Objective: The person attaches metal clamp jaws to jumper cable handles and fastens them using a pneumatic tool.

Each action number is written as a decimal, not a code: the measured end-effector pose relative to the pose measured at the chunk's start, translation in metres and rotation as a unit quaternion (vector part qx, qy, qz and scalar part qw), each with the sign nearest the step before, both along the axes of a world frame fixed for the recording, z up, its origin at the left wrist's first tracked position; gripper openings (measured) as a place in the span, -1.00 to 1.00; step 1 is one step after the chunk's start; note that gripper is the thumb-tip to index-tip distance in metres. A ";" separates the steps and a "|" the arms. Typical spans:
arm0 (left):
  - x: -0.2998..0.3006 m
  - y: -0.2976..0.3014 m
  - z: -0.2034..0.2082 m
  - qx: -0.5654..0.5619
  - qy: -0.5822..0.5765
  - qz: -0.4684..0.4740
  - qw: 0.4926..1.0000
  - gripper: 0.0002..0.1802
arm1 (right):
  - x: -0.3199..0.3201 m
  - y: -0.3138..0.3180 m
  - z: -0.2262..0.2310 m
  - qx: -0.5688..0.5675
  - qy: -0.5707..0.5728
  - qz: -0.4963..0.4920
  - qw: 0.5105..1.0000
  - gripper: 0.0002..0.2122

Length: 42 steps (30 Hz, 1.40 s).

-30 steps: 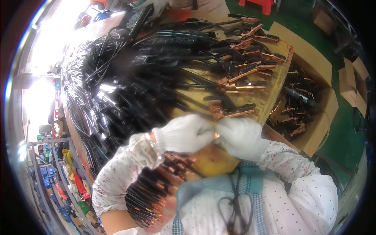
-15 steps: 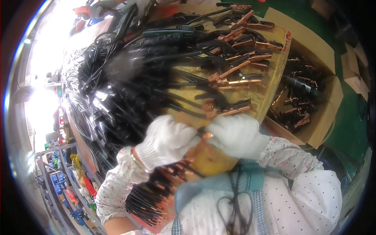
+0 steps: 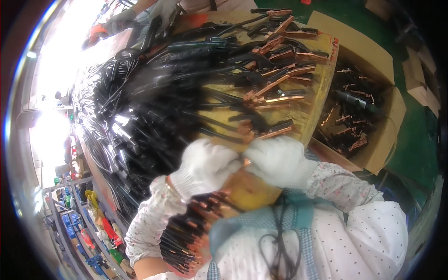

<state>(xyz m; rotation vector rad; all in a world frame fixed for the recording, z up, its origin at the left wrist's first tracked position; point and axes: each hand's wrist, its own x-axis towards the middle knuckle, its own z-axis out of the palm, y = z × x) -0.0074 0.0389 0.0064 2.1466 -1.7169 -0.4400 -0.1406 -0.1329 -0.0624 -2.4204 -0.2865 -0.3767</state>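
My left hand (image 3: 208,165) and my right hand (image 3: 280,161), both in white knit gloves, meet fingertip to fingertip over the near part of the yellow board (image 3: 254,189). Between them shows a small copper piece (image 3: 246,162), pinched in the right fingers; most of it is hidden. The left fingers are closed too, but what they grip is covered by the glove. Just beyond lies a black clamp with copper jaws (image 3: 277,129). Several more copper-jawed clamps (image 3: 275,88) on black cables reach up the board. Nearer me, black rods with copper ends (image 3: 179,249) lie bundled below my left wrist.
A heap of black handles and cables (image 3: 140,135) covers the left of the table. Right of the board stands an open carton (image 3: 380,135) holding loose clamp parts. At the far left are a co-worker's gloved hands (image 3: 161,11) and a rack of coloured goods (image 3: 79,228).
My left hand has shifted slightly right, while both hands stay together at the copper piece. The view has moved a little. More of the co-worker's hands shows at the top.
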 end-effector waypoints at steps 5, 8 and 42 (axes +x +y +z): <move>-0.001 0.005 -0.003 -0.020 0.035 0.041 0.998 -0.89 | -0.017 -0.012 0.008 0.042 -0.080 -0.073 0.993 -0.75; -0.004 -0.010 0.003 0.020 0.050 0.073 0.996 -0.81 | -0.043 -0.050 -0.005 0.033 -0.101 -0.192 0.976 -0.76; -0.016 -0.018 -0.028 -0.015 -0.097 0.092 0.991 -0.69 | -0.021 -0.105 0.109 0.502 -0.340 -0.428 0.670 -0.64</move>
